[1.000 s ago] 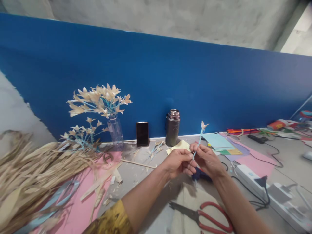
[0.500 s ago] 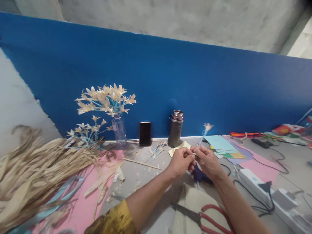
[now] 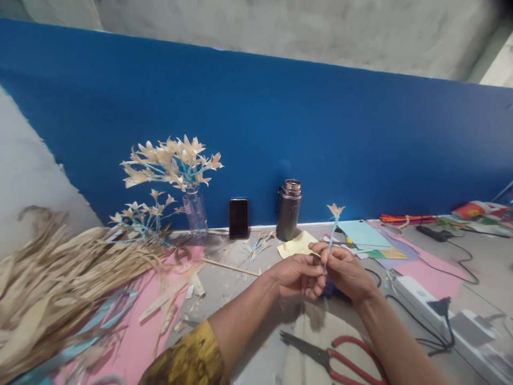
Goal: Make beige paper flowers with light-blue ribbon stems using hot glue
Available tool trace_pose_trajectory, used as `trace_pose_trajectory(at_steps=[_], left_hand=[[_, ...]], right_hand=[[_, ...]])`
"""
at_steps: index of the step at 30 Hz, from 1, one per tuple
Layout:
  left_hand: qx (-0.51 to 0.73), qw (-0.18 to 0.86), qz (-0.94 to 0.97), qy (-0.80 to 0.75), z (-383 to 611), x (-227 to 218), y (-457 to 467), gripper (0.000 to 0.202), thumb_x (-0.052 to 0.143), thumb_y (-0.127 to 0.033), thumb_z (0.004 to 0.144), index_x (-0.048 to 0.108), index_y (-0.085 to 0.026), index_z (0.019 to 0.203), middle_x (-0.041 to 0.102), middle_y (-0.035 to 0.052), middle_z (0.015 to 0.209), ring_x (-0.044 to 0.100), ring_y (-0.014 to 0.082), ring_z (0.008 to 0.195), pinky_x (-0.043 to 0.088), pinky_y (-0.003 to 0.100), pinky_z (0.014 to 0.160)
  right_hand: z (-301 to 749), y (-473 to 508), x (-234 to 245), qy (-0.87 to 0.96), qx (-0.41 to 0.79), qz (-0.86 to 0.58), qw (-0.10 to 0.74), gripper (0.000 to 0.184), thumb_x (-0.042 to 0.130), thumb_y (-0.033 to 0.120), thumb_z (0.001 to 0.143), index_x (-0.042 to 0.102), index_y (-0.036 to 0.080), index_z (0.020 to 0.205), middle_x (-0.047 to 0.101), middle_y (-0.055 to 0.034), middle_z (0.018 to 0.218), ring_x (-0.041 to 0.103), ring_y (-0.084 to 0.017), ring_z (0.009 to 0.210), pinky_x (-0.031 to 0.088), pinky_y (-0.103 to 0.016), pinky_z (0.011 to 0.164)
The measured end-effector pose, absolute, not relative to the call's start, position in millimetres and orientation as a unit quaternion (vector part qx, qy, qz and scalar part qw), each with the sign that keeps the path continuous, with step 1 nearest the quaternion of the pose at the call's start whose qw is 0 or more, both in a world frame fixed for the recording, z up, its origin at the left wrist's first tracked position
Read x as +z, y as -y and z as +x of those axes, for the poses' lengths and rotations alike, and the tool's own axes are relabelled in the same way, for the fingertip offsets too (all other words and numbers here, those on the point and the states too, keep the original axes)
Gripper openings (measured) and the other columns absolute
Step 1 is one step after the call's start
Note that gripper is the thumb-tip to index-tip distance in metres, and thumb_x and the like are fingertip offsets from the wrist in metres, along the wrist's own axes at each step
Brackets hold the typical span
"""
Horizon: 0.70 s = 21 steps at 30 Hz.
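Observation:
A small handmade flower [image 3: 335, 210] with pale petals and a light-blue wrapped stem stands almost upright between my hands. My left hand [image 3: 302, 275] pinches the lower end of the stem. Higher up on the same stem, the fingers of my right hand [image 3: 345, 269] are closed. Just below the hands, red-handled scissors [image 3: 331, 357] lie on a folded beige cloth [image 3: 310, 326]. A dark blue object [image 3: 331, 289] is mostly hidden behind my right hand. Behind my left hand is a yellow paper [image 3: 297, 244].
Dried husks [image 3: 80, 267] cover the left side. A clear bottle [image 3: 195, 216] holds a bouquet [image 3: 176, 160]. A phone [image 3: 239, 218] and dark flask [image 3: 288, 209] stand by the blue partition [image 3: 256, 117]. Coloured papers [image 3: 366, 236] and a power strip [image 3: 420, 299] with cables lie right.
Both hands have moved slightly lower. The flower's stem has turned from leaning right to nearly upright, with the blossom shifted a little left.

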<state>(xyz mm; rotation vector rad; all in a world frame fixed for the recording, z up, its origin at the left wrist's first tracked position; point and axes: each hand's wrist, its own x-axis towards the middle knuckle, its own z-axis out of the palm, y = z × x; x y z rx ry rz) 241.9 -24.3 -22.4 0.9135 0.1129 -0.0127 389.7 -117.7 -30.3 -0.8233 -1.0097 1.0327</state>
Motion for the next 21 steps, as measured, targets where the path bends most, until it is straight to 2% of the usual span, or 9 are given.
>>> trace_pose_trajectory(at_steps=[3,6,8,11,13,15,17,21], left_hand=[[-0.007,0.890,0.453,-0.053,242,-23,26,0.032,0.084,-0.029,0.067,0.065,-0.012,0.085,0.067,0.0017,0.063,0.063,0.0112,0.048,0.048,0.018,0.042],[0.017,0.878,0.474,-0.066,243,-21,29,0.034,0.085,-0.032,0.064,0.063,-0.012,0.081,0.066,0.0014,0.062,0.062,0.0111,0.048,0.044,0.018,0.040],[0.076,0.858,0.500,-0.093,244,-19,31,0.035,0.084,-0.035,0.063,0.060,-0.014,0.077,0.065,0.0008,0.060,0.060,0.0103,0.046,0.042,0.017,0.040],[0.180,0.812,0.538,-0.141,247,-19,33,0.033,0.079,-0.037,0.065,0.056,-0.015,0.074,0.064,-0.0002,0.059,0.056,0.0088,0.044,0.041,0.018,0.041],[0.226,0.792,0.543,-0.167,250,-21,33,0.032,0.077,-0.037,0.066,0.055,-0.016,0.073,0.063,-0.0005,0.059,0.055,0.0088,0.044,0.041,0.019,0.043],[0.253,0.780,0.542,-0.185,252,-25,33,0.031,0.076,-0.037,0.065,0.054,-0.016,0.073,0.063,-0.0004,0.058,0.056,0.0093,0.045,0.041,0.019,0.043],[0.256,0.776,0.543,-0.193,253,-29,32,0.031,0.076,-0.036,0.065,0.055,-0.016,0.073,0.063,0.0003,0.059,0.057,0.0102,0.047,0.042,0.020,0.045],[0.190,0.824,0.508,-0.165,251,-33,27,0.036,0.082,-0.036,0.063,0.054,-0.016,0.075,0.064,0.0005,0.062,0.059,0.0105,0.048,0.044,0.021,0.048]], right_hand=[[393,120,-31,0.456,0.471,-0.371,0.658,0.026,0.085,0.044,0.069,0.074,0.020,0.067,0.070,-0.0095,0.110,0.065,-0.018,0.079,0.055,-0.029,0.069],[393,119,-32,0.450,0.493,-0.360,0.652,0.026,0.084,0.043,0.071,0.074,0.019,0.070,0.070,-0.0101,0.115,0.063,-0.014,0.063,0.055,-0.030,0.060],[392,116,-32,0.433,0.502,-0.359,0.657,0.025,0.080,0.043,0.074,0.077,0.020,0.083,0.070,-0.0111,0.115,0.061,-0.013,0.057,0.054,-0.031,0.053],[388,109,-31,0.396,0.485,-0.382,0.680,0.035,0.075,0.046,0.080,0.076,0.020,0.104,0.073,-0.0111,0.101,0.065,-0.019,0.067,0.054,-0.033,0.057],[386,105,-32,0.383,0.454,-0.410,0.692,0.033,0.076,0.047,0.079,0.076,0.019,0.097,0.072,-0.0079,0.088,0.064,-0.019,0.069,0.053,-0.032,0.060],[384,102,-34,0.380,0.415,-0.437,0.702,0.027,0.081,0.045,0.074,0.073,0.019,0.077,0.068,-0.0039,0.079,0.060,-0.016,0.063,0.051,-0.029,0.059],[382,101,-35,0.379,0.395,-0.447,0.707,0.031,0.085,0.042,0.069,0.066,0.018,0.065,0.065,-0.0018,0.075,0.057,-0.014,0.060,0.049,-0.027,0.055],[379,104,-32,0.383,0.423,-0.425,0.703,0.031,0.084,0.043,0.070,0.067,0.017,0.067,0.066,-0.0031,0.080,0.056,-0.013,0.058,0.047,-0.026,0.051]])
